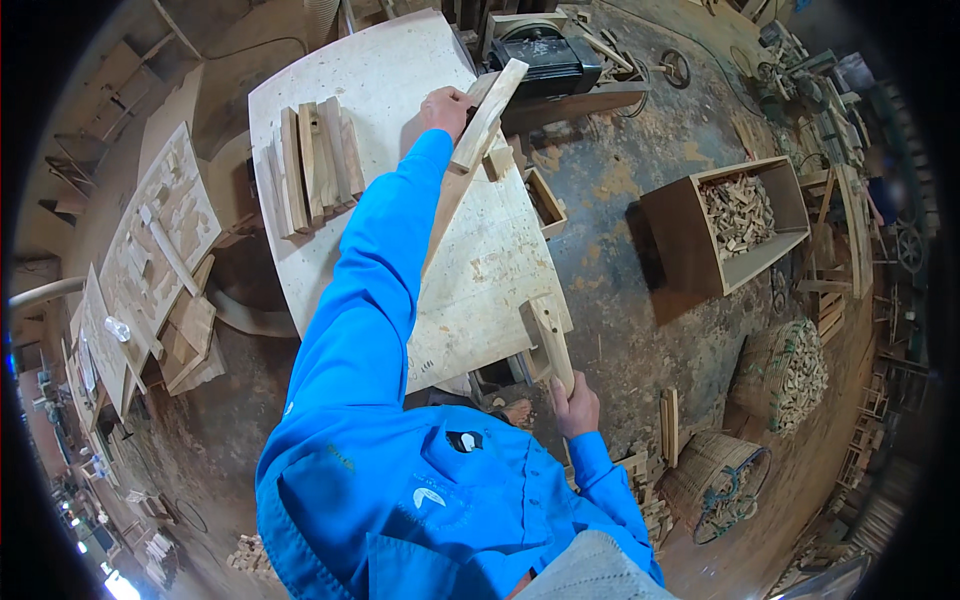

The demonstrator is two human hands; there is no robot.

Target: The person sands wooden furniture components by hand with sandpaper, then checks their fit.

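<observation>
My right hand (577, 408) grips the near end of a pale wooden piece (551, 340), whose far end lies over the table's right corner. Dark holes show near that far end. My left hand (448, 110) reaches to the far side of the pale worktable (490, 270), its fingers curled in. It is close beside a slanted wooden bar (490, 117); what the fingers hold, if anything, is hidden. Left of my outstretched arm, several wooden strips (315, 165) lie side by side on the table.
A black motor (545, 65) sits beyond the bar. On the right stand a wooden box (690, 235) of offcuts and two woven baskets (765, 380). At left, another board (165, 215) carries scraps. A small open wooden box (545, 203) adjoins the table's right edge.
</observation>
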